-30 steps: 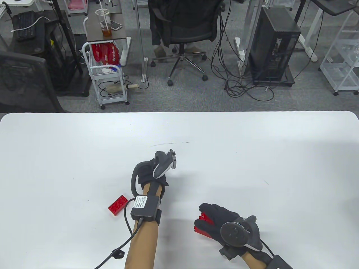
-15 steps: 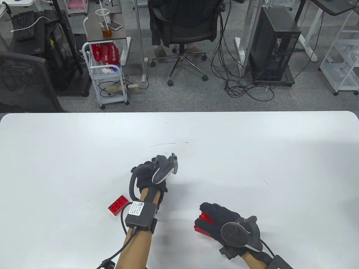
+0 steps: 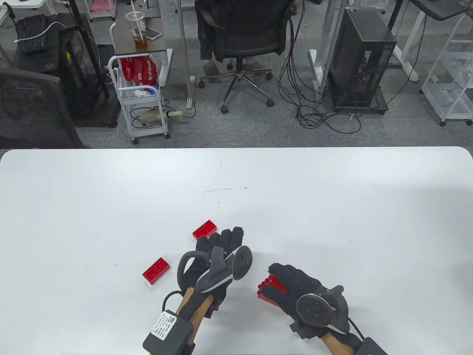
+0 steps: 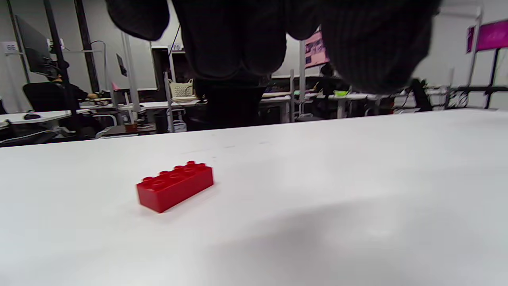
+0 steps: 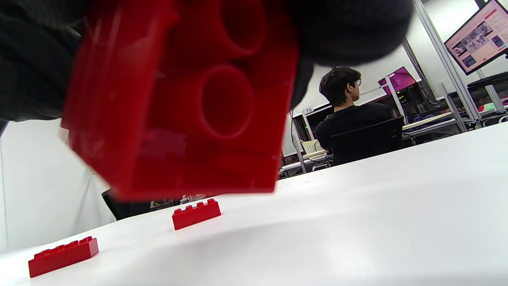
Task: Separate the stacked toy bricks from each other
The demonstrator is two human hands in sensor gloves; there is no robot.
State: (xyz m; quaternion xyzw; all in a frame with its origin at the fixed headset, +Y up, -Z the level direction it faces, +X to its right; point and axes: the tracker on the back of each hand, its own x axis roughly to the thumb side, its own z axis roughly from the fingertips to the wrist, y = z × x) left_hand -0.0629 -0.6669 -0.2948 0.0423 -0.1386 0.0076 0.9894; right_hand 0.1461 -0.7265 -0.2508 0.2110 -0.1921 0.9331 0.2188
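Red studded bricks sit gripped in the right hand; left hand spread, holding nothing, beside a loose brick.

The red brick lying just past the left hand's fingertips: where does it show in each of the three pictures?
Table view: the brick lies at centre, beyond the left hand.
Left wrist view: brick left of centre, alone.
Right wrist view: the farther loose brick, lower left.
Shared landmark: the white table.
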